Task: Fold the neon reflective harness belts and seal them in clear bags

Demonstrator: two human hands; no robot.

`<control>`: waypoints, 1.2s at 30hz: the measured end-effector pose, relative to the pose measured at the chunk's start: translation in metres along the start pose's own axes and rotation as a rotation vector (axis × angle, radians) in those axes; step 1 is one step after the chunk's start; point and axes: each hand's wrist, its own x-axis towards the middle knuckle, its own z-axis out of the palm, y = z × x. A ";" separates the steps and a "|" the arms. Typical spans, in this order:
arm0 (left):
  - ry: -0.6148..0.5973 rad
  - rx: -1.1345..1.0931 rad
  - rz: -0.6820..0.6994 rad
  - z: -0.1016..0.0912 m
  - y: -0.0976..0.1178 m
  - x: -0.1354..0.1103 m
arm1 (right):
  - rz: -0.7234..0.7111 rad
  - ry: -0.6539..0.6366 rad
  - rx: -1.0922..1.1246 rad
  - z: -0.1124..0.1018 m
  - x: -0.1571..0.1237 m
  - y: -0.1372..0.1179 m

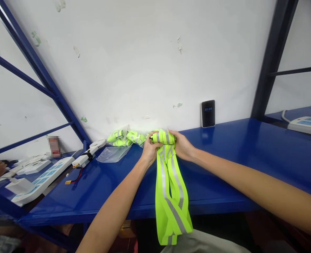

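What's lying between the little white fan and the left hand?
In the head view, yellow-green striped bundles and a clear plastic bag lie between the fan and the left hand.

The strap [160,196] is hanging past the front edge of the table [239,151]. Behind it, packets [134,137] are lying left, then a fan [98,143]; right, a phone [208,113] is standing by the wall [145,70].

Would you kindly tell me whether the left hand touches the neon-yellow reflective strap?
Touching; the head view shows the left hand with its thumb on that strap.
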 end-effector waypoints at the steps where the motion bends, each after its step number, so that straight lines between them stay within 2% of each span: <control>1: -0.007 0.011 0.009 -0.001 0.001 0.000 | 0.015 -0.018 -0.019 0.000 -0.001 -0.001; 5: -0.093 0.076 0.062 -0.006 0.003 -0.001 | 0.020 -0.062 -0.093 -0.004 0.000 0.002; 8: -0.169 0.137 0.075 -0.007 0.004 -0.004 | -0.020 -0.016 -0.081 -0.006 0.002 0.007; 13: -0.182 0.235 0.128 -0.006 0.003 -0.009 | -0.091 0.052 -0.174 -0.005 0.003 0.005; 17: -0.211 0.275 0.153 -0.006 0.002 -0.010 | -0.134 0.016 -0.289 -0.007 0.002 -0.002; 24: -0.184 0.288 0.111 -0.015 0.004 -0.005 | -0.069 -0.108 -0.334 -0.023 0.006 0.001; 30: -0.149 0.184 0.053 -0.017 -0.001 0.001 | -0.105 -0.062 -0.330 -0.020 0.006 0.005; 36: -0.067 0.257 0.113 -0.012 -0.001 0.000 | -0.148 -0.100 -0.406 -0.020 0.005 0.003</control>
